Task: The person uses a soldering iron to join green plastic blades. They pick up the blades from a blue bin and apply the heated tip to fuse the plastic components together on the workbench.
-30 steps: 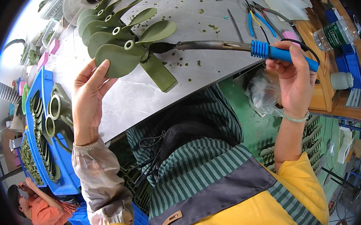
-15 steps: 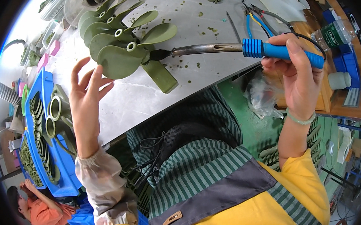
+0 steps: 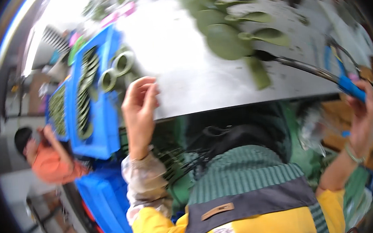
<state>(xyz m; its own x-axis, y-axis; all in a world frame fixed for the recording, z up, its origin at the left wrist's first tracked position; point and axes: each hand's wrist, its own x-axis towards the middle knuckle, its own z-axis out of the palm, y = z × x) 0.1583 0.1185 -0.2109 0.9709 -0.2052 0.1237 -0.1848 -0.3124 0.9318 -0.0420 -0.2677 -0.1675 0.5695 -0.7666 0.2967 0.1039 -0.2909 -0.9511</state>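
Note:
My right hand (image 3: 364, 117) grips the blue handle of a soldering iron (image 3: 310, 67) near the right rim. Its dark, flat tip lies against the near end of a green plastic leaf stem (image 3: 224, 42), which has paired rounded leaves and stands at the back of the table. Below the tip hangs a flat green strip (image 3: 258, 72). My left hand (image 3: 139, 109) is over the table's left front edge, its fingers loosely bent and somewhat blurred, with no object visible in them. Just left of it are green ring-ended plastic pieces (image 3: 123, 63).
A blue tray (image 3: 110, 141) at the left holds a row of green leaf pieces. Another blue bin (image 3: 108, 204) is below it. Pliers (image 3: 336, 58) lie at the table's right. A person in orange (image 3: 53, 164) is at the far left.
The view has swung left, so table items appear farther right. My left hand has left the leaf stem toward the ring-ended pieces, fingers more bent. My right hand still holds the iron.

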